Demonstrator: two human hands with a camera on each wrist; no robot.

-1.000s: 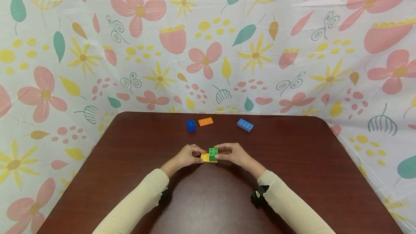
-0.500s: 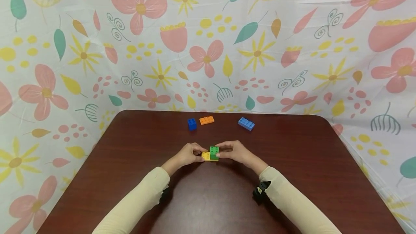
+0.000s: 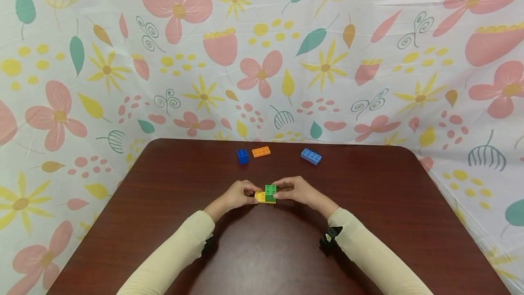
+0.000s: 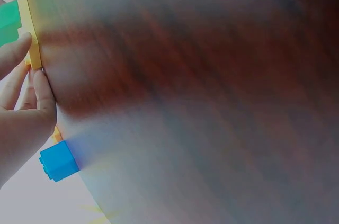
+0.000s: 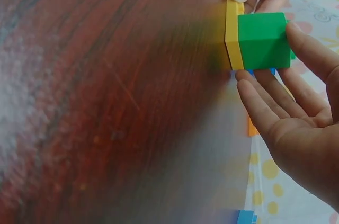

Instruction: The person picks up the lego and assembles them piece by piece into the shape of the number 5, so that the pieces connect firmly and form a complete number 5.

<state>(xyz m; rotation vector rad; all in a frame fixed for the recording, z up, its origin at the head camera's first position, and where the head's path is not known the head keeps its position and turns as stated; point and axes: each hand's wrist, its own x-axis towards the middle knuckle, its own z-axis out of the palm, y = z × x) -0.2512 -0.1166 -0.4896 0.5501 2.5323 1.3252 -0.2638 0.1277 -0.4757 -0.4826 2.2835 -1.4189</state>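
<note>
Both hands meet at a small toy-brick stack in the middle of the table. A thin yellow brick (image 3: 259, 197) forms its base, and a green square brick (image 3: 270, 193) stands on the right half. My left hand (image 3: 239, 195) pinches the yellow brick's left end between thumb and fingers. On the other side, my right hand (image 3: 299, 191) grips the green brick, thumb at the near side and fingers behind. The right wrist view shows the green brick (image 5: 264, 41) flush against the yellow base (image 5: 232, 33), with the right thumb on its studded edge.
Toward the table's (image 3: 262, 249) back edge lie a dark blue square brick (image 3: 242, 156), a flat orange brick (image 3: 261, 151) and, further right, a longer light blue brick (image 3: 311, 156). Behind the table hangs a white cloth (image 3: 229, 117) printed with flowers and leaves.
The head view has shifted slightly, moving the whole scene a little. Both hands keep their hold on the stack, and the loose bricks stay in place.
</note>
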